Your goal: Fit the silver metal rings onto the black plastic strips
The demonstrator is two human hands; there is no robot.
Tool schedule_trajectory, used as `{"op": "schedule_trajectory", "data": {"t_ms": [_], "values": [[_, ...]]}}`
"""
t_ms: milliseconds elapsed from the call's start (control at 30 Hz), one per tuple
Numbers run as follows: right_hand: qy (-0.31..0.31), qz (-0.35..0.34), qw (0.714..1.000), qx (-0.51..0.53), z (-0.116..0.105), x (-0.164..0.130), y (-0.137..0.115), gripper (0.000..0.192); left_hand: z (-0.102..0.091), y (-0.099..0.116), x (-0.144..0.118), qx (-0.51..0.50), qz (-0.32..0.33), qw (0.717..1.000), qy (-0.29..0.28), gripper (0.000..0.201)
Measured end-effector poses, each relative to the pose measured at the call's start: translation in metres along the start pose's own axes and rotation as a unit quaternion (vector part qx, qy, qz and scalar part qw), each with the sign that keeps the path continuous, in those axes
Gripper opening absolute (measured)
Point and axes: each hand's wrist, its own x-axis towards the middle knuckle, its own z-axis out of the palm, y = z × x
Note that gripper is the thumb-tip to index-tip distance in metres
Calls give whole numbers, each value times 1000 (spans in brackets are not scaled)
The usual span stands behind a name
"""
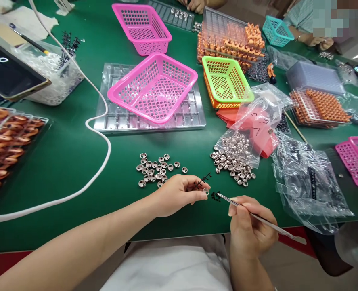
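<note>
Black branched strip [203, 180] partly hidden by left hand [177, 195].

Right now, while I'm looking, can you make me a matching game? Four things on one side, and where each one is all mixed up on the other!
Things:
1. tweezers
2. white cable
3. middle pink basket
4. loose black bits

Places:
A. resting on a silver tray
B. in a tiny cluster between the left grip and the right grip
C. winding over the green table
D. held in the right grip

Right pairs: 1-D, 2-C, 3-A, 4-B
</note>
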Motion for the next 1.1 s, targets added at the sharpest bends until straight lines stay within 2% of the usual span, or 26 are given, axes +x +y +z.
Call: {"op": "schedule_trajectory", "data": {"t_ms": [333,567,867,1100], "values": [[15,43,999,23,-3,-5,10,14,3,-2,-1,-25,4,1000,11,35],[-15,41,999,15,-4,-8,10,19,1,-1,0,-3,1,1000,-6,33],[-56,10,998,-17,-1,-8,12,17,1,1,-1,13,2,1000,-1,34],[-13,25,1000,0,1,-6,11,15,0,-1,0,10,9,1000,1,31]]}}
